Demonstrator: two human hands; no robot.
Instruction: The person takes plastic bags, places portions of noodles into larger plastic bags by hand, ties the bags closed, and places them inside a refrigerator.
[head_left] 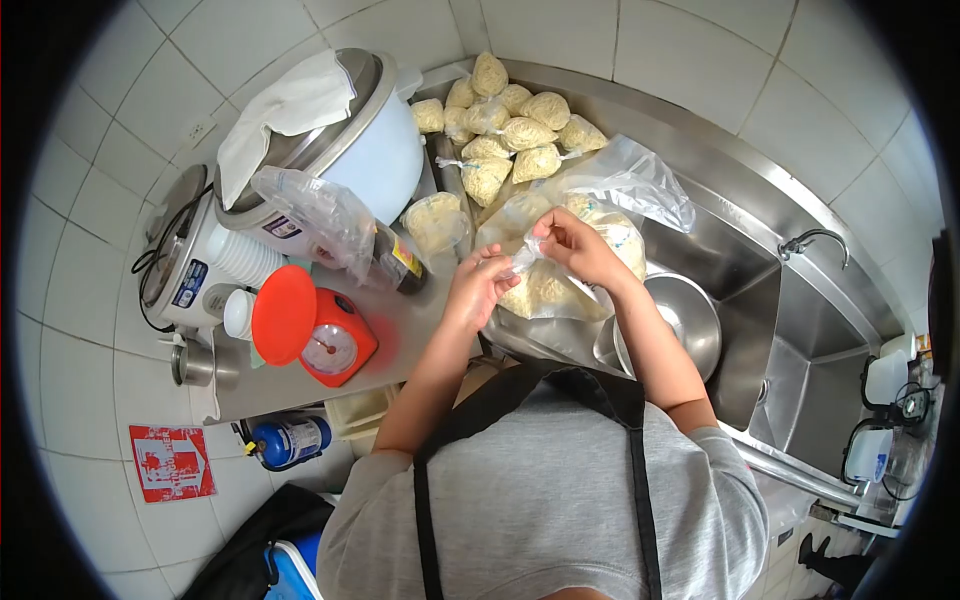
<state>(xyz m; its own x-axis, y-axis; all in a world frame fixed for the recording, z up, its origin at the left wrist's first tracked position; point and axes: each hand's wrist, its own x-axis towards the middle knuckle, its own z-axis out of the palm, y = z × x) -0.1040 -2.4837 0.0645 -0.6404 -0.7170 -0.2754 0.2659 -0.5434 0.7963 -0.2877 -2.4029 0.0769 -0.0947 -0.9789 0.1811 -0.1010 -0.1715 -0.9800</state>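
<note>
My left hand and my right hand meet over the sink edge, fingers pinched on the gathered white neck of a clear plastic bag. Pale yellow contents, like noodles, show through the plastic below my hands. Exactly where this bag ends and the ones under it begin, I cannot tell. Just beyond, several knotted bags of noodles lie piled at the back of the steel counter. One more bag rests to the left. A large loose clear bag spreads out behind my right hand.
A red kitchen scale stands left, near stacked white cups, a dark bottle and a large cooker. Steel bowls sit right of my hands in the sink, under a faucet.
</note>
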